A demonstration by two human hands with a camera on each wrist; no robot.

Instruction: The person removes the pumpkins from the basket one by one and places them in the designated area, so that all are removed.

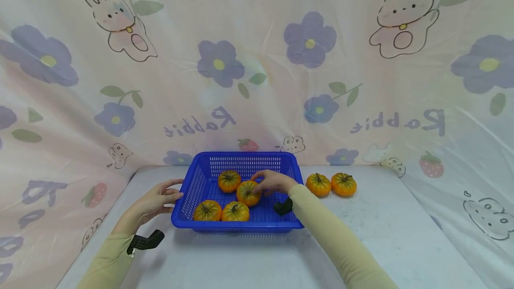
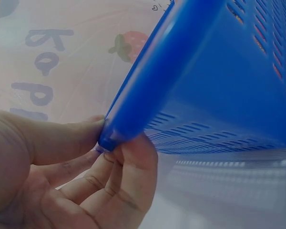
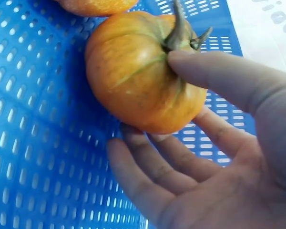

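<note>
A blue plastic basket (image 1: 241, 225) with slotted walls stands on the table. My left hand (image 1: 154, 200) pinches its left rim, thumb on the outer edge and fingers beneath, as the left wrist view shows. Inside the basket my right hand (image 1: 275, 182) holds a small orange pumpkin (image 3: 133, 71), the thumb by its stem and the fingers curled under its side. Three more pumpkins lie in the basket: one behind (image 1: 229, 181), one at the front left (image 1: 207, 211) and another beside it (image 1: 235, 212).
Two pumpkins, one nearer the basket (image 1: 319, 184) and one farther right (image 1: 343, 184), sit on the white table (image 1: 381, 235) right of the basket. A printed curtain (image 1: 261, 92) hangs behind the table and along its sides.
</note>
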